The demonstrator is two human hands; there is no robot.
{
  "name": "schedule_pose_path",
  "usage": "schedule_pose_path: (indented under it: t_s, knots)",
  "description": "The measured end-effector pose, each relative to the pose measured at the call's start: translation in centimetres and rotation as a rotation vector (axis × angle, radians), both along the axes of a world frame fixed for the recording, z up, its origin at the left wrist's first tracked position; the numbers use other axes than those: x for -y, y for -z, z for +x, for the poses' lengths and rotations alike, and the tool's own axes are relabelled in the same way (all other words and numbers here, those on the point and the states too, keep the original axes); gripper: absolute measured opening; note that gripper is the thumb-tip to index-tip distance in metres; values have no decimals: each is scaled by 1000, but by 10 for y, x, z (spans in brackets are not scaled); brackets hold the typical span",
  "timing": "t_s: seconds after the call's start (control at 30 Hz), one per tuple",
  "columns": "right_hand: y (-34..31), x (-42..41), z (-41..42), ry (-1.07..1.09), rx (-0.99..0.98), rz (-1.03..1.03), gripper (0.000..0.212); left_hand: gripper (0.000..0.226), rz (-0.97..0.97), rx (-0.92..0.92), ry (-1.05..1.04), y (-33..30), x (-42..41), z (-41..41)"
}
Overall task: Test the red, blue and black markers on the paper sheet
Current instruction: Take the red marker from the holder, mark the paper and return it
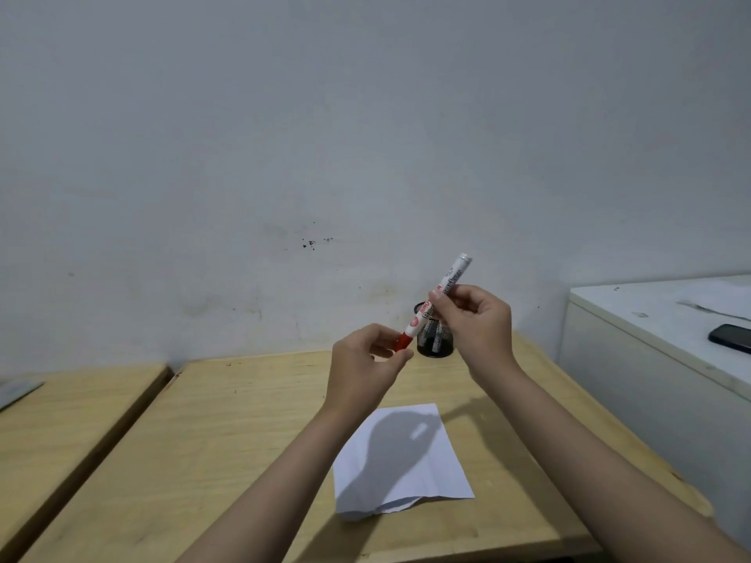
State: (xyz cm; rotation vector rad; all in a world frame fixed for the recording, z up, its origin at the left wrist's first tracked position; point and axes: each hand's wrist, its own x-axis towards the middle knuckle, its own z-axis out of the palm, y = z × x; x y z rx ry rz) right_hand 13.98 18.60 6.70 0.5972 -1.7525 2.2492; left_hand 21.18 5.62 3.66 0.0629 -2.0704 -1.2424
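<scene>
The table (252, 432) is pale wood with visible grain and a dull, lightly scuffed finish. The paper sheet (410, 473) is thin white matt paper, curled at its near edge. The red marker (437, 306) has a smooth, glossy white plastic barrel with a red plastic cap, and the pen holder (437, 339) behind it is black metal mesh.

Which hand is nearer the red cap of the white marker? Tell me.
Left. The left hand pinches the red cap of the white marker between its fingertips; the right hand grips the barrel higher up, away from the cap.
</scene>
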Motion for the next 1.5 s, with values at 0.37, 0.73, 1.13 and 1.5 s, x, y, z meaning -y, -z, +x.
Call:
schedule_pose_path:
  t_s: [0.37, 0.73, 1.13, 1.5]
  knots:
    - [16, 19, 4, -181, 56, 122, 14, 10, 114, -1, 45, 13, 12, 3]
    - [23, 21, -26, -169, 183, 37, 24, 11, 257, 233, 39, 39, 69, -2]
    - [69, 25, -25, -186, 190, 205, 12, 7, -184, 700, -125, 83, 115, -59]
    - [81, 49, -18, -276, 266, 132, 19, 33, 38, 616, -137, 90, 124, -44]
